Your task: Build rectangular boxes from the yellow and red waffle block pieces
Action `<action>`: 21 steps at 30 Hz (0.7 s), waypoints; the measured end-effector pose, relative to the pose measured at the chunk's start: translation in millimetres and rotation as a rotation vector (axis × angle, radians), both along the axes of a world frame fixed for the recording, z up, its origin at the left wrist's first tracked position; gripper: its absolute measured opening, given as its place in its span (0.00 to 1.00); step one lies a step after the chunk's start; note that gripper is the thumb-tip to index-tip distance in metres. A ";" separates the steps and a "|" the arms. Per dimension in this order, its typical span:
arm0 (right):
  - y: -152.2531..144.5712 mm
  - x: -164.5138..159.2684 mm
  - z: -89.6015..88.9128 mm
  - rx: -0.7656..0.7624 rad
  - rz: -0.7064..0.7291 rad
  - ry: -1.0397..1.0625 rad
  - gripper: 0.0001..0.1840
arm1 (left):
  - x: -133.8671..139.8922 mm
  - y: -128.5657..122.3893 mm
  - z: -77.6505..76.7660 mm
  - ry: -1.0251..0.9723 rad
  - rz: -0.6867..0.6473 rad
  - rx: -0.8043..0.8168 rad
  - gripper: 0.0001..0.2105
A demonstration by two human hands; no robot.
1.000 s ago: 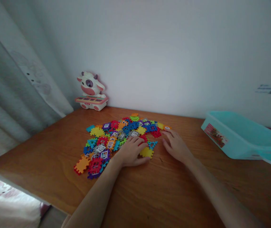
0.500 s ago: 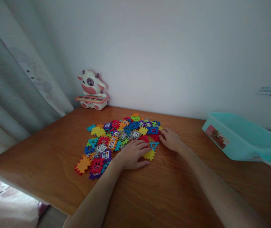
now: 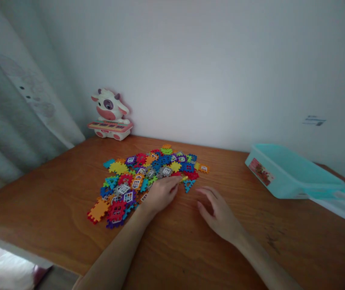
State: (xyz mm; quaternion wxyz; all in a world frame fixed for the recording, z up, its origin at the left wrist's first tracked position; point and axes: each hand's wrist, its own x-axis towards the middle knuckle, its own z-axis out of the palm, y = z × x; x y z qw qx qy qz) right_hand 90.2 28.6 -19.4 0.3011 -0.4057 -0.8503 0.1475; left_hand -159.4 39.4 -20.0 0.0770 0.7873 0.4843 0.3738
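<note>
A spread heap of flat, notched plastic building blocks (image 3: 136, 183) in many colours lies on the wooden table, some with white window grilles. At the heap's right front edge, my left hand (image 3: 163, 194) is closed with a yellow building block (image 3: 184, 178) at its fingertips; the fingers cover much of it. Just right of these fingers lies a blue triangular block (image 3: 189, 185). My right hand (image 3: 220, 215) is over the bare wood to the right, its thumb and fingers apart, with nothing in it. An orange window block (image 3: 204, 168) rests at the heap's right end.
A light turquoise plastic bin (image 3: 293, 171) with a picture label stands at the right of the table (image 3: 190, 249). A toy cow with a keyboard (image 3: 110, 117) sits by the wall at the back left. A pale curtain (image 3: 24, 92) hangs on the left.
My right hand has come away from the heap's right end, back towards me, uncovering the orange window block. The yellow block, flat under my left hand before, is now tilted at its fingertips.
</note>
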 end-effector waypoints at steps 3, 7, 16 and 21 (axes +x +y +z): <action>-13.3 0.3 -4.2 -0.055 -0.042 0.167 0.15 | 7.6 4.4 -4.6 -0.457 0.193 -0.125 0.13; -15.2 2.7 -11.5 -0.127 -0.086 0.276 0.10 | 10.9 7.0 -4.1 -0.716 0.212 -0.213 0.18; -16.8 4.9 -8.1 -0.184 -0.058 0.374 0.09 | 11.5 3.9 11.0 -1.172 0.220 -0.398 0.25; -5.5 19.6 -9.2 -0.197 -0.198 0.463 0.13 | 12.5 3.0 16.5 -1.420 0.209 -0.494 0.28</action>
